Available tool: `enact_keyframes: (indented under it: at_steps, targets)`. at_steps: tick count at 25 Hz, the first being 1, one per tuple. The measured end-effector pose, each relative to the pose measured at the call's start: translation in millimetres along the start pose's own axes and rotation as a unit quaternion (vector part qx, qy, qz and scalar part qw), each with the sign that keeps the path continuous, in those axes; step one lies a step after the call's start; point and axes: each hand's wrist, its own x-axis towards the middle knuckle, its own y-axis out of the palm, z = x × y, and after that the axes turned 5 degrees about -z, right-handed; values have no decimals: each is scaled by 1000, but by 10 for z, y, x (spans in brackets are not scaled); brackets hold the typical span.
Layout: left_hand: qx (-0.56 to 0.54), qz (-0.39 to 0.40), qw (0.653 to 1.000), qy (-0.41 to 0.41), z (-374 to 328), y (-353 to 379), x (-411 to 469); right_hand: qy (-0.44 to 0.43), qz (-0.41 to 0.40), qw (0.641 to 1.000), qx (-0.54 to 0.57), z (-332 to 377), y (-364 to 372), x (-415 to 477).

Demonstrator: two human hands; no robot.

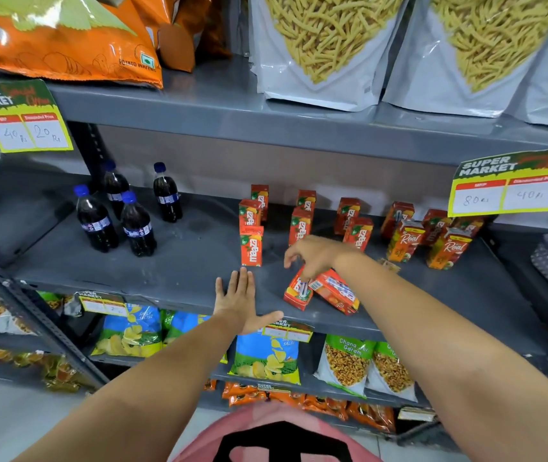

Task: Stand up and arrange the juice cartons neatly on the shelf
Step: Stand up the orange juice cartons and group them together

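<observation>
On the grey middle shelf (182,261) the stock sits in loose groups, so there is room near the front edge to work. At the left stand four cola bottles (122,211), dark with blue caps, upright and apart from the juice. To the right stand the cartons (300,225), red-orange packs that read "maaza", staggered in uneven rows and not squared to the edge; farther right two taller packs (406,241) read "Real". Two fallen cartons (321,290) lie on their sides near the front edge, touching each other, and these appear to be the ones yet to be stood up.

The right hand (312,256) reaches down over the fallen pair with fingers curled onto the left one; whether it has a firm grip I cannot tell. The left hand (239,303) lies flat and open on the shelf edge, holding nothing, probably as a brace.

Two yellow tags read "SUPER MARKET": the left tag (24,116) shows "40 Rs" and "20 Rs", the right tag (509,185) seemingly "80" and "40". An orange bag (66,38) above reads "POTATO WAFERS"; a lower pouch (349,361) reads "Chana Jor Garam".
</observation>
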Motion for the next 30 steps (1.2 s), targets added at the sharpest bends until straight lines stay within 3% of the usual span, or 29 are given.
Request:
enact_keyframes:
  at_steps: [4, 9, 15, 19, 24, 30]
  targets:
    - [-14, -1, 1000, 10, -186, 14, -3, -20, 79, 985, -155, 135, 86, -90]
    - [-19, 9, 1000, 14, -91, -23, -42, -85, -13, 972, -220, 146, 277, -140]
    - [11, 35, 999, 12, 137, -138, 16, -10, -181, 971, -158, 187, 317, -116]
    - [16, 73, 997, 20, 168, -162, 68, 158, -335, 929, 6, 328, 354, 10]
    - [22, 100, 995, 19, 174, -208, 81, 294, -362, 856, 223, 381, 408, 147]
    - [35, 135, 990, 14, 167, -272, 89, 290, -352, 849, 266, 491, 376, 267]
